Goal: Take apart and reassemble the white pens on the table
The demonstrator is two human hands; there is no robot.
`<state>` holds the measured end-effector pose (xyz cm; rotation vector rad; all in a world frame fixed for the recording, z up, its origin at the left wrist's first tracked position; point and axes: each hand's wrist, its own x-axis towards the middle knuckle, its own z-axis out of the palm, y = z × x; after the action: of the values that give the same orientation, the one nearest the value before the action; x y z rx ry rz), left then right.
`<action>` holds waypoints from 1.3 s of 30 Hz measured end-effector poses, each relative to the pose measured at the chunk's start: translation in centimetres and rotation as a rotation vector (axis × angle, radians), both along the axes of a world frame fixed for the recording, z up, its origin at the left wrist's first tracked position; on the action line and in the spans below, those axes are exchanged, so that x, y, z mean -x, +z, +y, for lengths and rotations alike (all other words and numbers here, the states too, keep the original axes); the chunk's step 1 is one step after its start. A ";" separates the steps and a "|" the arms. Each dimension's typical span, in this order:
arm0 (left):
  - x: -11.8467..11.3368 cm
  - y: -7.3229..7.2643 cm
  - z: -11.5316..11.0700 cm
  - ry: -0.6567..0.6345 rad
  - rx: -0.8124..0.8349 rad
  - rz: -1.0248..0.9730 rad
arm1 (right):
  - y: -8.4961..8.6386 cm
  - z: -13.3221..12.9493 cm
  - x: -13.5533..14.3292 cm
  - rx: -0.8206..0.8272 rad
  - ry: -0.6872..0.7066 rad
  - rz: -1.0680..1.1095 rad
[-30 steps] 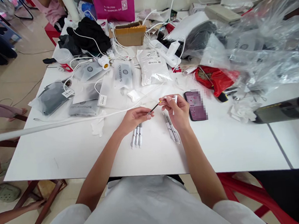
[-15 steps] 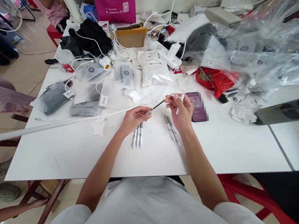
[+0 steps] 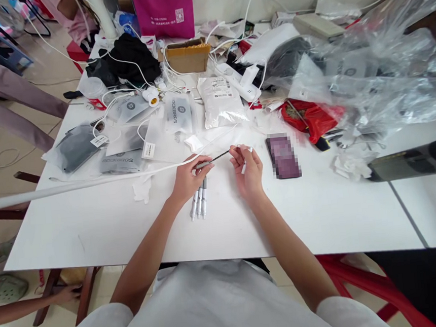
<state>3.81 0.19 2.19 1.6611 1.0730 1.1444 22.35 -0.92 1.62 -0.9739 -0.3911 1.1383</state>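
My left hand (image 3: pixel 189 178) is closed in a pinch on a grey pen part (image 3: pixel 202 165). From that part a thin dark pen refill (image 3: pixel 220 156) points right, its far end at the fingertips of my right hand (image 3: pixel 247 173). My right hand is curled around a slim white pen barrel (image 3: pixel 244 168), which shows partly between the fingers. Below my left hand, several white-and-grey pens (image 3: pixel 199 201) lie side by side on the white table (image 3: pixel 224 234).
A phone (image 3: pixel 283 157) lies right of my right hand. A white cable (image 3: pixel 90 184) crosses left of my hands. Packaged pouches (image 3: pixel 122 160), a white parcel (image 3: pixel 222 102), a power strip (image 3: pixel 243 82), a red bag (image 3: pixel 313 119) and clear plastic (image 3: pixel 386 82) crowd the back.
My right hand has moved left and turned, with the white barrel still in it. The pens that lay beside it no longer show. My left hand has shifted slightly left with the refill.
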 end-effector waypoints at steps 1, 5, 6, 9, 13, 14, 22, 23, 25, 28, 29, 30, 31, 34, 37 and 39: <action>0.0 0.2 0.0 0.010 -0.039 0.013 | -0.1 0.0 0.2 0.028 0.003 0.045; 0.1 0.6 0.0 0.028 -0.131 0.041 | -0.2 -0.3 1.1 0.102 0.038 0.221; 0.1 0.6 0.0 0.024 -0.147 0.045 | -0.2 -0.4 1.3 0.111 0.049 0.251; 0.2 0.6 0.1 0.002 -0.198 0.051 | -0.1 -0.6 1.8 0.119 0.084 0.302; 0.2 0.3 0.0 0.043 -0.234 0.024 | 0.1 -0.6 1.8 0.136 0.088 0.351; 0.2 0.3 0.0 0.061 -0.235 0.010 | 0.1 -0.6 1.7 0.137 0.078 0.366; 0.2 0.3 0.0 0.115 -0.288 -0.060 | 0.3 0.0 0.7 0.147 -0.005 0.423; 0.2 0.4 0.0 0.118 -0.296 -0.057 | 0.3 0.1 0.7 0.147 -0.009 0.426; 0.2 0.4 0.1 0.121 -0.305 -0.052 | 0.3 0.1 0.7 0.144 -0.010 0.427; 0.3 0.4 0.2 0.118 -0.312 -0.053 | 0.2 0.0 0.9 0.135 -0.006 0.411; 0.3 0.4 0.2 0.112 -0.311 -0.054 | 0.2 -0.1 1.0 0.132 -0.005 0.401; 0.4 0.4 0.2 0.103 -0.308 -0.051 | 0.2 -0.2 1.1 0.130 -0.004 0.389; 0.5 0.5 0.2 0.093 -0.303 -0.044 | 0.2 -0.2 1.1 0.130 -0.003 0.377; 0.7 0.9 0.2 0.086 -0.294 0.009 | 0.3 -0.3 1.4 0.137 0.000 0.374; 0.9 1.3 0.1 0.098 -0.284 0.056 | 0.5 -0.4 1.6 0.148 -0.011 0.385; 0.9 1.5 0.1 0.080 -0.281 0.069 | 0.6 -0.5 1.7 0.160 -0.018 0.369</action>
<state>2.95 0.26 3.65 1.9003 1.0685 1.3476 20.60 -1.40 2.21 -0.8790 0.0055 1.3169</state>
